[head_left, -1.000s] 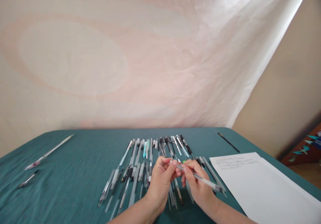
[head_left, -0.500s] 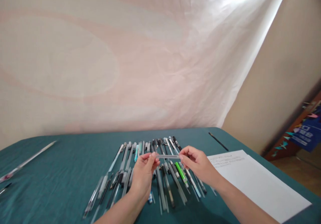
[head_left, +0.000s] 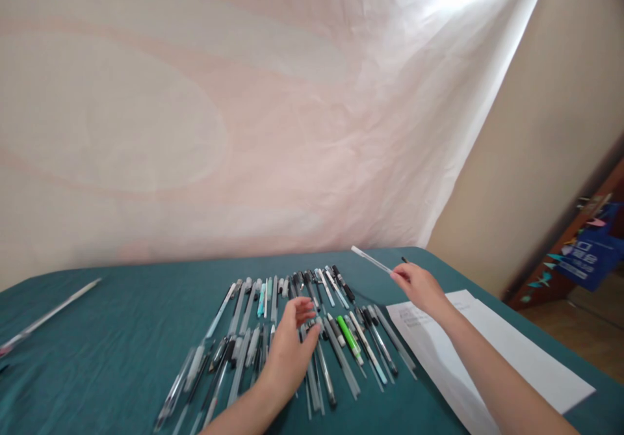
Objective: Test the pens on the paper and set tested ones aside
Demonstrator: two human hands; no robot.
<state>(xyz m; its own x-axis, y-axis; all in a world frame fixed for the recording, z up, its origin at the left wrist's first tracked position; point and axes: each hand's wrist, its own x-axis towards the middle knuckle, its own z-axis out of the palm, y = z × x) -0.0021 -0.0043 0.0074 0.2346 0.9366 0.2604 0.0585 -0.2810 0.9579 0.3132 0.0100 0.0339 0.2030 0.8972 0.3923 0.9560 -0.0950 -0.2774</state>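
My right hand (head_left: 418, 284) is raised over the far right of the teal table (head_left: 121, 331) and pinches a thin clear pen (head_left: 370, 260), which points up and to the left. My left hand (head_left: 291, 350) hovers with loosely spread fingers over a wide row of several pens (head_left: 273, 331) laid side by side; it holds nothing. A bright green pen (head_left: 349, 332) lies in that row, just right of my left hand.
A white sheet of paper (head_left: 507, 357) with faint writing lies at the right, under my right forearm. A long clear pen (head_left: 49, 315) lies alone at the far left. A pale wrinkled cloth (head_left: 244, 110) hangs behind the table.
Both hands held the clear pen between them over the row. My left hand has let go and dropped toward the pens; my right hand has carried the pen up and to the right.
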